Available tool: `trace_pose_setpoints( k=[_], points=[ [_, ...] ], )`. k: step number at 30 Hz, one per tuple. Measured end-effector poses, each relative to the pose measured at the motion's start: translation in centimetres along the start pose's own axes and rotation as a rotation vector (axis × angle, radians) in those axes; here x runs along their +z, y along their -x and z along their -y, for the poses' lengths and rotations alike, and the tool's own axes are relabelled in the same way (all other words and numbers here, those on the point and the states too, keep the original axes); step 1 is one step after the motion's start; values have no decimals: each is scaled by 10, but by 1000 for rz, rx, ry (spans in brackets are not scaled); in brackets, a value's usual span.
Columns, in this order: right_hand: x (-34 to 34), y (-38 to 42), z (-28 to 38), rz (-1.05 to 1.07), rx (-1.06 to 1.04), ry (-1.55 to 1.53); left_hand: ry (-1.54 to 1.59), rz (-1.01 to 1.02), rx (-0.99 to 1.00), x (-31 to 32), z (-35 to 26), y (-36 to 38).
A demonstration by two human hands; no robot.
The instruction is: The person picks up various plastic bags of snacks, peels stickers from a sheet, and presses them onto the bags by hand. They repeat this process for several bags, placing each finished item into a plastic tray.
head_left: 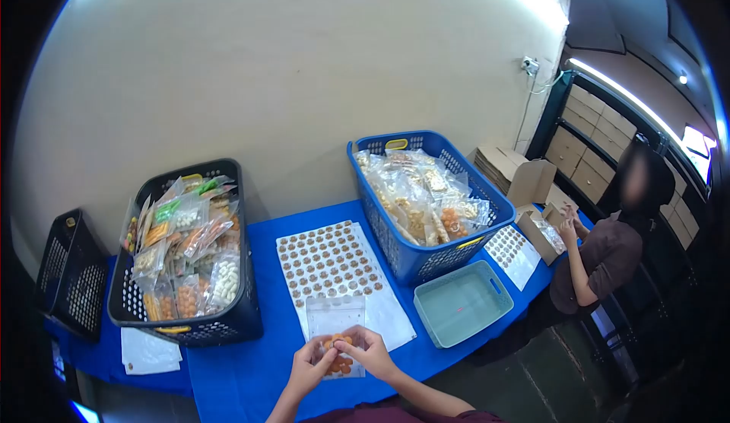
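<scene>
Packet (337,345) of orange snacks pinched at its top between left hand (313,362) and right hand (367,351) over the table's (251,377) near edge, just below the sticker sheet (331,265), likely so labels stay within reach; baskets behind.

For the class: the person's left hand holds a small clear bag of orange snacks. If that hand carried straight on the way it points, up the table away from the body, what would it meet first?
Probably the sticker sheet, lying just beyond the left hand and the clear bag; depth is unclear.
</scene>
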State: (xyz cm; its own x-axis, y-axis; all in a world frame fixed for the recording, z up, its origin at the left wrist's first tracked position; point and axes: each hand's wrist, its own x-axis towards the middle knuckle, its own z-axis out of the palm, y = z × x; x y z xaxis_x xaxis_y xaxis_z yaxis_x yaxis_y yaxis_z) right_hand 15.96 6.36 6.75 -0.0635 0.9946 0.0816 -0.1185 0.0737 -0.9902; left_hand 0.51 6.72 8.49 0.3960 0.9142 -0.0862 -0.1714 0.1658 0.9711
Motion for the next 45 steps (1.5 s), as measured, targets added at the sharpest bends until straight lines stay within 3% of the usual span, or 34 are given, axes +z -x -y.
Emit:
trace_pose_setpoints(
  k=[4, 10, 14, 18, 25, 30, 36, 42, 45],
  points=[
    [-11, 3, -11, -70, 0, -7, -62, 29, 26, 4, 23, -10],
    [-31, 10, -15, -132, 75, -157, 10, 84, -101, 25, 15, -22],
    [-53, 7, -16, -99, 121, -202, -59, -81, 37, 39, 43, -47],
    [-73, 2, 0, -185, 40, -100, -258, -63, 90, 57, 41, -61],
    [-120, -18, 42, -259, -43, -150, -125, -20, 160, 104, 36, -102],
    [-172, -37, 43, -246, -96, -262, -18, -50, 228, 144, 13, -127],
    [-202, -38, 56, -159, -49, -94, -184, -138, 216, 175, 20, -146],
    [-224, -43, 53, -157, -29, -152, -277, -128, 85, 191, 23, -157],
    [-238, -44, 54, -118, 24, -173, -179, -141, 91, 199, 34, -161]
  ],
)
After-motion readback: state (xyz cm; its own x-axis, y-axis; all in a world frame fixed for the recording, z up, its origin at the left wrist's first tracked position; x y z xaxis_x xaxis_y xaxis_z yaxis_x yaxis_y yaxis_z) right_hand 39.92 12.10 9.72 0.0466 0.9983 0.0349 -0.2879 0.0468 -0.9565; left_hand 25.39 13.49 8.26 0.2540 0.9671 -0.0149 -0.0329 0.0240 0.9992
